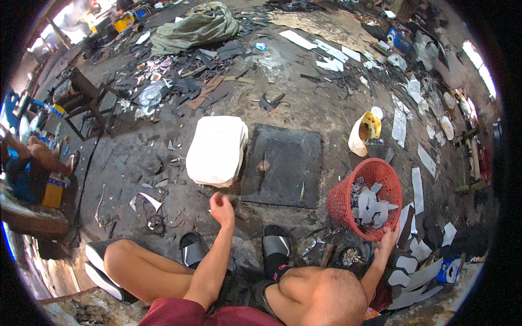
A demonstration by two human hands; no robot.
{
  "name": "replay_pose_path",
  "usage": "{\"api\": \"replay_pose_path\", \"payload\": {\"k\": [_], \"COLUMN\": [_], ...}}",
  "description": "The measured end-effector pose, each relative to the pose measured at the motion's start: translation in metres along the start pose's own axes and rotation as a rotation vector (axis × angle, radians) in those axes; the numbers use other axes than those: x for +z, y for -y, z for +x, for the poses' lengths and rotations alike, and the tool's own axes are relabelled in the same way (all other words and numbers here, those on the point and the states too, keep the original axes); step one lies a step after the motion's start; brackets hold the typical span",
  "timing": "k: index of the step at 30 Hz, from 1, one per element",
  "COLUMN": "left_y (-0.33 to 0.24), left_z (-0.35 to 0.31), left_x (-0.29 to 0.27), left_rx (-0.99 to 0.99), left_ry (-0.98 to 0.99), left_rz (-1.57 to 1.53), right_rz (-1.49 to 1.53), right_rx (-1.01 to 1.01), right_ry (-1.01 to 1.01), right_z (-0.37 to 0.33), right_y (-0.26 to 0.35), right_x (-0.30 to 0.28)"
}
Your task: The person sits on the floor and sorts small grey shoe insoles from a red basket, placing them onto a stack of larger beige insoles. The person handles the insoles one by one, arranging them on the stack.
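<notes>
My right hand (386, 243) grips the near rim of a red plastic basket (338, 201), which tilts toward me. Grey and white scraps (374, 209) lie inside it. My left hand (222, 209) hovers just in front of a thick stack of white sheets (216, 149), its fingers curled together. Whatever may be between those fingers is too small to make out. To the right of the stack, a dark square board (285, 165) lies flat on the floor. Beyond the basket stands a cut-open white container (359, 136) with yellow residue inside.
White and dark offcuts litter the floor, with white strips (417, 190) right of the basket. A green cloth bundle (198, 30) lies at the back. A dark metal stand (81, 103) is at left, near another person's hand (43, 155). My sandalled feet (277, 242) are close in front.
</notes>
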State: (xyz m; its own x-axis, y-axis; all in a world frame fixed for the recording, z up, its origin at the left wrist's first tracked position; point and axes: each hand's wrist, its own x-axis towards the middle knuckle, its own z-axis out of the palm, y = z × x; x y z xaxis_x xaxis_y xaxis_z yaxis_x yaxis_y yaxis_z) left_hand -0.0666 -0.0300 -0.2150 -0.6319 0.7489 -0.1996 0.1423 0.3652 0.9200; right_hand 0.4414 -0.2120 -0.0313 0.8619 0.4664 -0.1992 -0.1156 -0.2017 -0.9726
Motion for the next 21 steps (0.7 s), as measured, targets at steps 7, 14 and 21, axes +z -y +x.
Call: {"api": "replay_pose_path", "payload": {"k": [7,14,21], "left_y": [-0.034,-0.054,-0.068], "left_z": [0.086,0.113,0.127], "left_x": [0.007,-0.011,0.003], "left_rx": [-0.563,-0.765,-0.341], "left_ry": [-0.001,0.227,0.048], "left_rz": [-0.786,-0.622,-0.548], "right_rz": [-0.188,-0.318,-0.829], "right_rx": [-0.911,-0.737,-0.449], "right_ry": [-0.23,0.687,0.406], "right_z": [-0.082,-0.142,-0.079], "right_y": [0.051,-0.009,-0.124], "right_x": [0.103,0.243,0.253]}}
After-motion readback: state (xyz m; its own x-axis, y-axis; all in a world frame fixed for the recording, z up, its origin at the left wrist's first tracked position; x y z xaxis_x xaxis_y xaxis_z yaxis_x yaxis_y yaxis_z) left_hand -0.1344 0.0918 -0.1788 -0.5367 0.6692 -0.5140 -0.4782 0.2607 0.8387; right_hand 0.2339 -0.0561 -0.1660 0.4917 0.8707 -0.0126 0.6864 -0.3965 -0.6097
